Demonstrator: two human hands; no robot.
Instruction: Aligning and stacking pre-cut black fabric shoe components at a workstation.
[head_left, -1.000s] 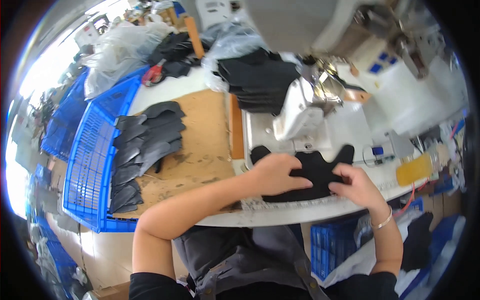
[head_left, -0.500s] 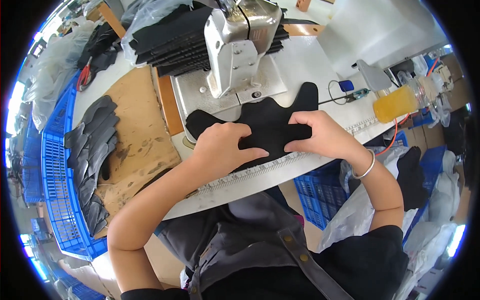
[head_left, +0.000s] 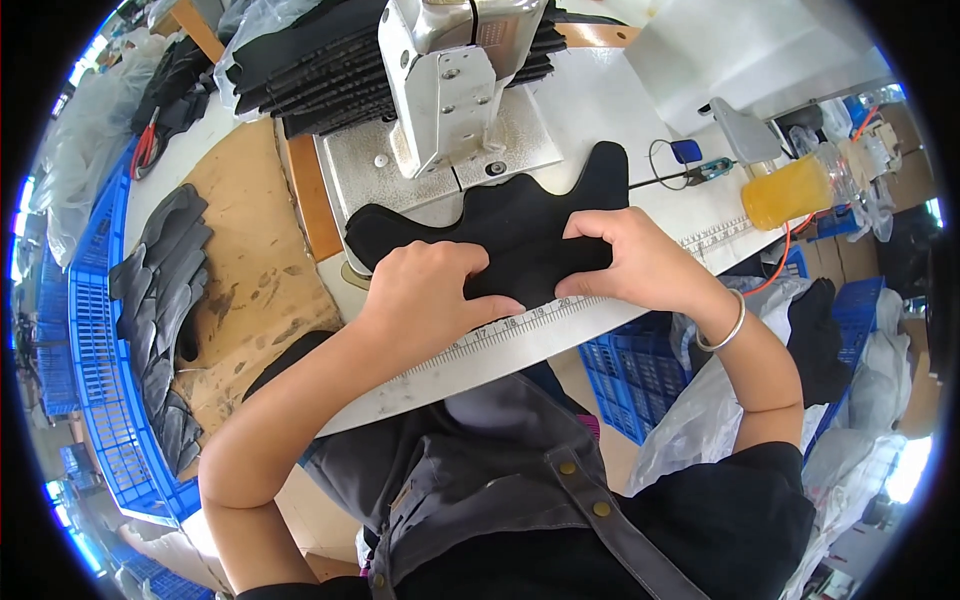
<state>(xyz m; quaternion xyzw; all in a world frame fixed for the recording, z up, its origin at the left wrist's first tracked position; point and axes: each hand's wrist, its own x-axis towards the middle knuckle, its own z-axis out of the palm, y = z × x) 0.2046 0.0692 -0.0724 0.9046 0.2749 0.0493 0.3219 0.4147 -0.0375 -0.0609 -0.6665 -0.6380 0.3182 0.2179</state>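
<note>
A black cut fabric piece (head_left: 520, 225) with wavy, lobed edges lies flat on the white table in front of a sewing machine (head_left: 448, 110). My left hand (head_left: 425, 285) grips its near left part, fingers curled over the cloth and thumb at the lower edge. On the near right side, my right hand (head_left: 625, 260) pinches the same piece between thumb and bent fingers. Both palms hide some of the cloth. A measuring tape (head_left: 540, 318) runs along the table's front edge, just below my thumbs.
Stacked black pieces (head_left: 310, 75) stand behind the machine on the left. Dark grey pieces (head_left: 165, 290) rest by brown cardboard (head_left: 250, 240) and a blue basket (head_left: 100, 350). Red-handled scissors (head_left: 147, 150) lie beyond. On the right are a screwdriver (head_left: 712, 170) and a jar of yellow liquid (head_left: 785, 195).
The whole view has shifted slightly, with the machine and baskets now a little further left and up. Both hands keep their hold on the fabric, which stays almost in the same place under them.
</note>
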